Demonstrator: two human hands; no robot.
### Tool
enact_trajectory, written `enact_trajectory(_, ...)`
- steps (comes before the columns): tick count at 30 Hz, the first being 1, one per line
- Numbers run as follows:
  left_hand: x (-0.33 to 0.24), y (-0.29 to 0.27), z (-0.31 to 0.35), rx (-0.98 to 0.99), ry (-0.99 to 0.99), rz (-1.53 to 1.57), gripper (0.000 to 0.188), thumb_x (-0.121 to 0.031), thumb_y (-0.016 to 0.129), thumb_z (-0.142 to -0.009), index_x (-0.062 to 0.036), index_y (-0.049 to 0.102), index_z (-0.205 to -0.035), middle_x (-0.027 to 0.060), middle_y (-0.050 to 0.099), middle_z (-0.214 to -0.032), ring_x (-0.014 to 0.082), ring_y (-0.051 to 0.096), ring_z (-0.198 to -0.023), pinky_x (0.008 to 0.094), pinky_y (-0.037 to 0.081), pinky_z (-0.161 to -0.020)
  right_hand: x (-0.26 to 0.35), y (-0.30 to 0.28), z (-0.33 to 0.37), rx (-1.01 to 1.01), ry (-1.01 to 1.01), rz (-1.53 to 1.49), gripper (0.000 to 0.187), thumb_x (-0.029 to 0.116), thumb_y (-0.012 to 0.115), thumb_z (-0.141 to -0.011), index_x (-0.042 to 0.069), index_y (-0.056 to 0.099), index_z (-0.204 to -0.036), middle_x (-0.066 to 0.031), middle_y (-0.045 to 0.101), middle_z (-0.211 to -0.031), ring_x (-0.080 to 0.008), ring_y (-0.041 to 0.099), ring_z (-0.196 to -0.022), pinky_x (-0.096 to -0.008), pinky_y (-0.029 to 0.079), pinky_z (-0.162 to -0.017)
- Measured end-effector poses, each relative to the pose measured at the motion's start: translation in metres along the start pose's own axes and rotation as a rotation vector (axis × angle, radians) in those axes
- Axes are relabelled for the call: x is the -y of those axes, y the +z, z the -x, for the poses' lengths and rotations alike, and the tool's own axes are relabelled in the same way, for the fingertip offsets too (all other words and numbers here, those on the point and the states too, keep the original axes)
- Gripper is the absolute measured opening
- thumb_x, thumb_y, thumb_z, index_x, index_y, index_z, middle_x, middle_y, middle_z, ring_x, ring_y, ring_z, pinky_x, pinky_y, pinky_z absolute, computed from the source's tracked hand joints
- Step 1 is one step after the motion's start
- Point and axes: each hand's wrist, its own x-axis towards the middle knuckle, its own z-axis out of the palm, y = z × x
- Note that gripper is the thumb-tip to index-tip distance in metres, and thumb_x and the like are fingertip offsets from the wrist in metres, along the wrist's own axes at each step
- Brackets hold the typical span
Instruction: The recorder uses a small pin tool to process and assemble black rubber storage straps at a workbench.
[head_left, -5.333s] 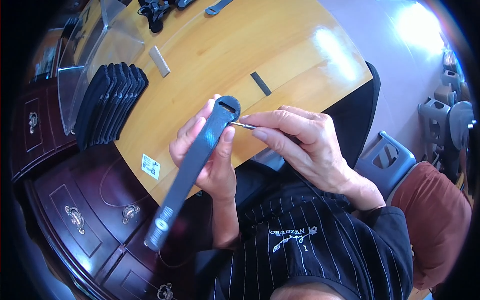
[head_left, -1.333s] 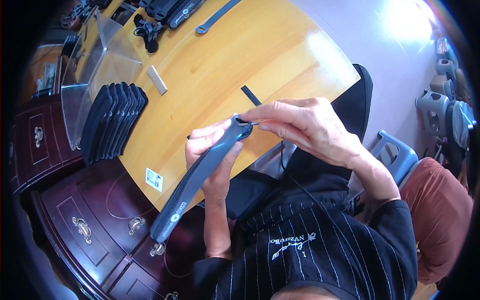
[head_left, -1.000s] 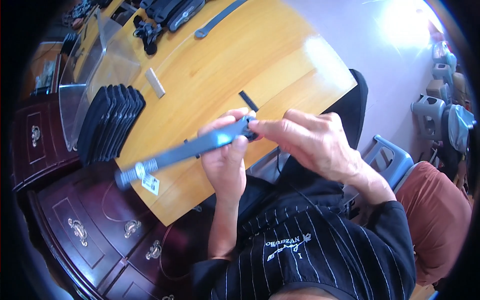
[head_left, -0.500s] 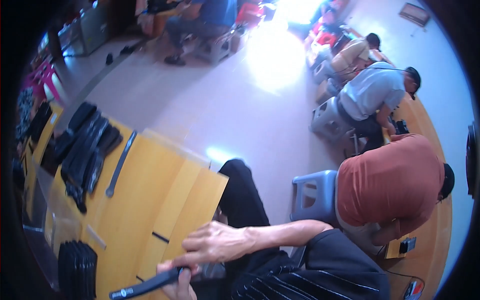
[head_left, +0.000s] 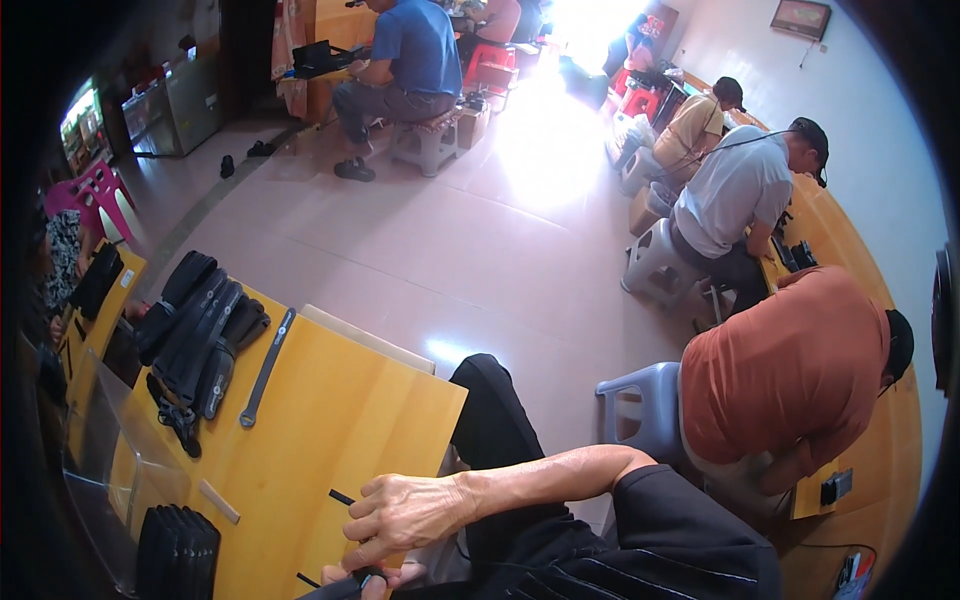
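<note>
At the lower edge, both hands meet over a black strap [head_left: 340,590], mostly cut off by the frame. My right hand [head_left: 405,515] has its fingers curled, with thumb and index finger pinched at the strap's end. Only a few fingers of my left hand [head_left: 378,588] show, closed around the same end from below. On the wooden table [head_left: 350,400] to the left lies a single flat dark strap [head_left: 268,370] with a rounded end. Beyond it are bundles of similar black straps [head_left: 190,330]. Two short black strips [head_left: 341,496] lie near the table's right edge, beside my right hand.
A stack of black pieces [head_left: 178,555] and a small pale strip [head_left: 219,501] lie at the table's left, beside a clear plastic panel [head_left: 130,450]. On the right, a person in a rust shirt [head_left: 785,375] sits on a grey-blue stool [head_left: 645,405]. Others sit farther back.
The view has tilted up, so the table and room sit lower. The strap has slid mostly out of frame at the bottom, and my hands are lower and closer together.
</note>
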Motion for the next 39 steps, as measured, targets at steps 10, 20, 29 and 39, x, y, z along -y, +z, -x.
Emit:
enact_trajectory(10,0.018,-0.012,0.001,-0.09,0.14,0.051,0.019,-0.003,0.057,-0.087,0.0031,0.052,-0.104,0.0128,0.061,-0.092,0.018,0.062,-0.078,0.0251,0.05,-0.064,0.02,-0.003,0.006,0.118,0.53,-0.332,0.043,0.048,0.065,-0.086,0.006,0.057,-0.096,-0.0074,0.06,-0.067,-0.0217,0.061,-0.054,-0.0274,0.043,-0.045)
enact_trajectory(20,0.026,-0.013,0.006,0.267,-0.037,0.158,0.041,-0.025,0.056,-0.093,0.008,0.047,-0.114,0.0203,0.059,-0.094,0.0247,0.06,-0.067,0.0286,0.049,-0.058,0.027,-0.009,-0.004,0.225,0.476,-0.741,0.04,0.04,0.075,-0.076,0.003,0.058,-0.075,-0.0105,0.062,-0.062,-0.0251,0.064,-0.058,-0.0362,0.045,-0.051)
enact_trajectory(29,0.036,-0.017,0.018,0.491,-0.21,0.048,0.05,-0.038,0.064,-0.086,0.0077,0.054,-0.102,0.0129,0.058,-0.064,0.0157,0.053,-0.042,0.023,0.038,-0.033,0.058,-0.012,0.008,0.227,0.548,-1.412,0.024,0.019,0.062,-0.092,-0.004,0.059,-0.085,-0.0071,0.06,-0.069,-0.0152,0.061,-0.066,-0.03,0.05,-0.057)
enact_trajectory(39,0.023,-0.009,0.03,0.661,-0.376,0.085,0.029,-0.027,0.059,-0.088,0.001,0.053,-0.09,0.0133,0.058,-0.067,0.0186,0.055,-0.046,0.0241,0.041,-0.037,0.055,-0.005,0.034,0.107,0.827,-1.858,0.026,0.023,0.062,-0.091,0.004,0.055,-0.075,0.0038,0.05,-0.061,-0.007,0.05,-0.054,-0.0238,0.039,-0.047)
